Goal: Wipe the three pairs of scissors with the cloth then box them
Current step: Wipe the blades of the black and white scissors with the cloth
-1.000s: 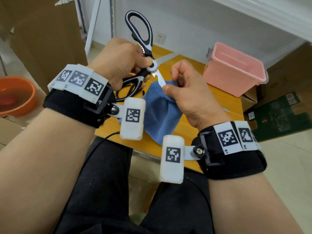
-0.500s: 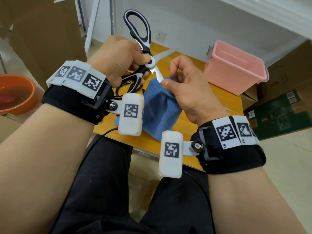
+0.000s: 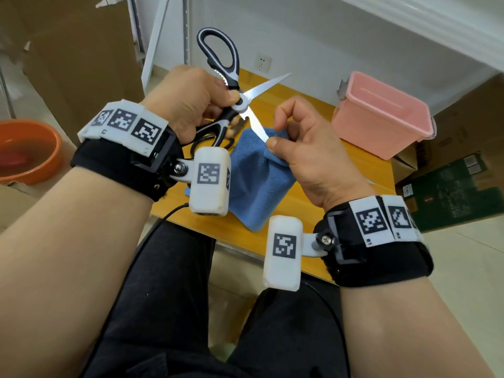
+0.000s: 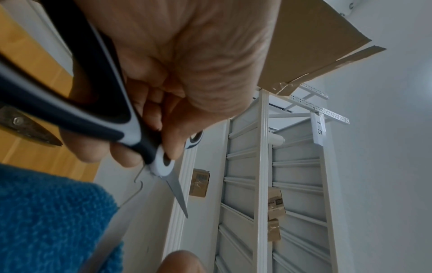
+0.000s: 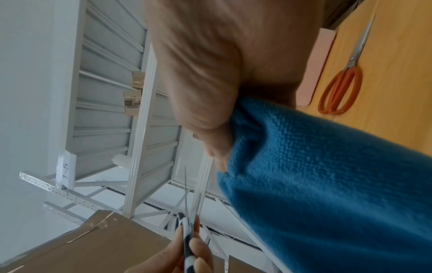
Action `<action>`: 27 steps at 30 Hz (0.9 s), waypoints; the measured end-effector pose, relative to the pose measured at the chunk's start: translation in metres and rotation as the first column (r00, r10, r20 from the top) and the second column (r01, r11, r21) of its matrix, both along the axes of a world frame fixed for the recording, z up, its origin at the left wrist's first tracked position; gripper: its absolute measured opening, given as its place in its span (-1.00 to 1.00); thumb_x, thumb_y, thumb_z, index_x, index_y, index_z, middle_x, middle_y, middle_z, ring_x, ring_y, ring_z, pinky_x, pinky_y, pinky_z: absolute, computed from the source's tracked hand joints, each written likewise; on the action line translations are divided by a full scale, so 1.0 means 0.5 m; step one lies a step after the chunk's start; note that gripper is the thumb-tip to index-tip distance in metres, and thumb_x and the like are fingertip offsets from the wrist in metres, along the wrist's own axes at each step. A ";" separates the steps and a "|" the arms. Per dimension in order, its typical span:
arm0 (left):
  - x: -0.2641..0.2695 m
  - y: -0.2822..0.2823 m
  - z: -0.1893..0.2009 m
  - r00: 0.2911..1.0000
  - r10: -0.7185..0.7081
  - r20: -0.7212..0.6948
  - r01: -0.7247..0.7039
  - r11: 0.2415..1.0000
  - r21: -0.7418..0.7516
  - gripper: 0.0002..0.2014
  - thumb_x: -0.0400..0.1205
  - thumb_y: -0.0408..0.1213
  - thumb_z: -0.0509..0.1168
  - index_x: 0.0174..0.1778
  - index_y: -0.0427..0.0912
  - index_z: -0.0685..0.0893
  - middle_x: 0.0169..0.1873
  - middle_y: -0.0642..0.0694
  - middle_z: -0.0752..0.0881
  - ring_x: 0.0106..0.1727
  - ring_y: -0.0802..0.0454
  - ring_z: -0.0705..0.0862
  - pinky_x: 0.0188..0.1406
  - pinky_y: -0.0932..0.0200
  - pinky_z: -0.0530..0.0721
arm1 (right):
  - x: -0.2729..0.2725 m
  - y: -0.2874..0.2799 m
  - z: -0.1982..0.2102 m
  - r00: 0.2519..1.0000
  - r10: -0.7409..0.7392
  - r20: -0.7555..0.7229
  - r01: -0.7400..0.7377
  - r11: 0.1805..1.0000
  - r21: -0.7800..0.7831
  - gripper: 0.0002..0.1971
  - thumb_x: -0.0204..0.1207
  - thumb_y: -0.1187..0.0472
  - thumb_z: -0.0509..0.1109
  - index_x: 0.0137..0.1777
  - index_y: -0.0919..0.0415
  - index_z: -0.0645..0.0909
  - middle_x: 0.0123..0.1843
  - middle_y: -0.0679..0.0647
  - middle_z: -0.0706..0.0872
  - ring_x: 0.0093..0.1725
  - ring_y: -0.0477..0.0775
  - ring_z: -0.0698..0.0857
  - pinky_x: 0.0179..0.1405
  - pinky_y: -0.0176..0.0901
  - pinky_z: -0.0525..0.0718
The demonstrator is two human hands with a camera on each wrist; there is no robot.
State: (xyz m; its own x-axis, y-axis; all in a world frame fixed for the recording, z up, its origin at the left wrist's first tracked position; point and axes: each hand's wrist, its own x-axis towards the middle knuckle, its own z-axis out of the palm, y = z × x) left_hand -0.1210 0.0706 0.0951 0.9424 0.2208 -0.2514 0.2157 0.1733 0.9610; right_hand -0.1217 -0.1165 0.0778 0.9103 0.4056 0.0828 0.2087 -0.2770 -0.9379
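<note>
Wiping the first pair, by the look of it: left hand (image 3: 188, 105) gripping the black-and-white scissors (image 3: 231, 102) near the pivot, blades spread apart; right hand (image 3: 305, 148) pinching the blue cloth (image 3: 256, 184) round the lower blade near its tip, above the wooden table (image 3: 341, 186). Next likely calling for moving the cloth to the upper blade. Against the earlier frames, sliding further out along the blade. Waiting: orange scissors (image 5: 341, 88) on the table, pink box (image 3: 381, 115) beyond.
</note>
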 end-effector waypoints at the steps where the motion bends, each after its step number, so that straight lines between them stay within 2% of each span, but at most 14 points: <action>1: 0.000 0.001 -0.001 1.000 0.003 0.001 -0.003 1.000 0.008 -0.91 0.56 -0.56 0.39 -0.04 -0.41 0.69 -0.38 -0.30 0.77 -0.43 -0.12 0.75 -0.42 -0.01 0.77 | 0.000 -0.004 -0.001 0.999 0.008 -0.037 -0.007 1.000 0.018 -0.62 0.54 0.59 0.28 -0.11 0.00 0.48 -0.30 0.16 0.49 -0.33 0.07 0.50 -0.33 -0.09 0.51; 3: 0.001 0.010 -0.003 1.000 0.017 0.012 -0.018 1.000 0.025 -0.97 0.58 -0.54 0.39 -0.12 -0.38 0.69 -0.38 -0.27 0.75 -0.41 -0.10 0.75 -0.42 0.02 0.76 | 0.001 -0.016 -0.002 0.994 0.007 -0.107 -0.002 0.999 0.051 -0.60 0.54 0.61 0.28 0.01 0.01 0.49 -0.26 0.24 0.61 -0.28 0.16 0.61 -0.27 -0.02 0.60; 6: 0.003 0.028 0.000 0.999 0.037 0.025 -0.038 0.999 0.036 -0.93 0.61 -0.48 0.38 -0.17 -0.29 0.67 -0.47 -0.13 0.75 -0.38 -0.01 0.75 -0.37 0.05 0.77 | 0.000 -0.031 -0.005 0.987 -0.063 -0.145 0.073 0.995 0.066 -0.65 0.58 0.57 0.33 0.10 0.06 0.51 -0.20 0.27 0.74 -0.24 0.18 0.73 -0.24 -0.03 0.70; 10: 0.001 0.029 0.007 0.999 -0.029 0.024 0.028 0.999 0.042 -0.87 0.63 -0.47 0.36 -0.23 -0.25 0.63 -0.55 -0.08 0.71 -0.38 -0.02 0.75 -0.36 0.06 0.77 | 0.011 -0.032 0.001 0.965 -0.249 -0.081 0.254 0.966 0.050 -0.77 0.60 0.36 0.47 0.13 0.06 0.59 -0.19 0.16 0.83 -0.19 0.07 0.80 -0.15 -0.13 0.76; 13: -0.002 0.022 0.009 0.996 -0.086 0.019 0.085 0.995 0.044 -0.92 0.64 -0.47 0.34 -0.18 -0.30 0.63 -0.58 -0.06 0.67 -0.39 -0.02 0.72 -0.40 0.09 0.76 | 0.023 -0.025 0.010 0.956 -0.294 0.024 0.293 0.956 0.022 -0.78 0.60 0.33 0.47 0.09 -0.01 0.62 -0.21 0.15 0.79 -0.19 0.06 0.77 -0.08 -0.08 0.77; 17: -0.008 0.016 0.008 0.990 -0.135 0.029 0.133 0.990 0.042 -0.91 0.65 -0.49 0.30 -0.16 -0.32 0.65 -0.57 -0.08 0.69 -0.43 0.01 0.72 -0.41 0.10 0.77 | 0.029 -0.011 0.017 0.951 -0.298 0.081 0.295 0.954 0.053 -0.75 0.58 0.41 0.42 -0.08 -0.01 0.67 -0.12 0.05 0.78 -0.07 0.03 0.81 -0.08 -0.15 0.78; 19: -0.010 0.009 0.007 0.988 -0.154 0.025 0.153 0.987 0.046 -0.96 0.65 -0.50 0.31 -0.07 -0.37 0.66 -0.48 -0.15 0.72 -0.43 -0.02 0.72 -0.40 0.07 0.76 | 0.028 -0.002 0.018 0.954 -0.276 0.115 0.272 0.961 0.052 -0.75 0.57 0.42 0.42 -0.15 0.00 0.69 -0.11 0.00 0.77 -0.03 -0.03 0.79 -0.02 -0.19 0.77; 21: -0.008 0.004 0.004 0.989 -0.151 0.012 0.150 0.987 0.062 -0.94 0.63 -0.49 0.34 -0.02 -0.39 0.68 -0.33 -0.28 0.74 -0.39 -0.08 0.73 -0.39 0.04 0.77 | 0.023 0.010 0.016 0.966 -0.228 0.120 0.224 0.973 0.048 -0.79 0.57 0.40 0.44 -0.16 0.04 0.69 -0.12 -0.01 0.77 -0.09 -0.11 0.76 -0.08 -0.26 0.74; 23: -0.007 -0.002 0.003 0.989 -0.147 0.009 0.145 0.984 0.102 -0.93 0.61 -0.47 0.38 -0.04 -0.41 0.71 -0.25 -0.36 0.72 -0.34 -0.12 0.73 -0.38 0.02 0.76 | 0.015 0.019 0.015 0.977 -0.171 0.128 0.168 0.985 0.034 -0.87 0.57 0.34 0.47 -0.14 0.09 0.71 -0.17 -0.04 0.77 -0.16 -0.15 0.72 -0.15 -0.30 0.68; 25: -0.005 -0.007 0.003 0.991 -0.132 0.009 0.129 0.981 0.145 -0.84 0.59 -0.46 0.41 0.02 -0.48 0.70 -0.19 -0.40 0.70 -0.35 -0.13 0.74 -0.37 0.01 0.75 | 0.008 0.021 0.016 0.985 -0.120 0.122 0.118 0.993 0.028 -0.93 0.58 0.28 0.49 -0.12 0.11 0.73 -0.19 -0.06 0.78 -0.17 -0.15 0.72 -0.17 -0.30 0.68; 27: -0.003 -0.005 0.003 0.995 -0.104 0.006 0.102 0.982 0.158 -0.79 0.60 -0.46 0.41 0.09 -0.52 0.68 -0.17 -0.41 0.67 -0.37 -0.12 0.75 -0.39 0.03 0.76 | 0.002 0.016 0.016 0.995 -0.074 0.069 0.071 0.996 0.050 -0.95 0.60 0.17 0.48 -0.08 0.08 0.76 -0.13 0.06 0.81 -0.11 -0.09 0.74 -0.13 -0.15 0.73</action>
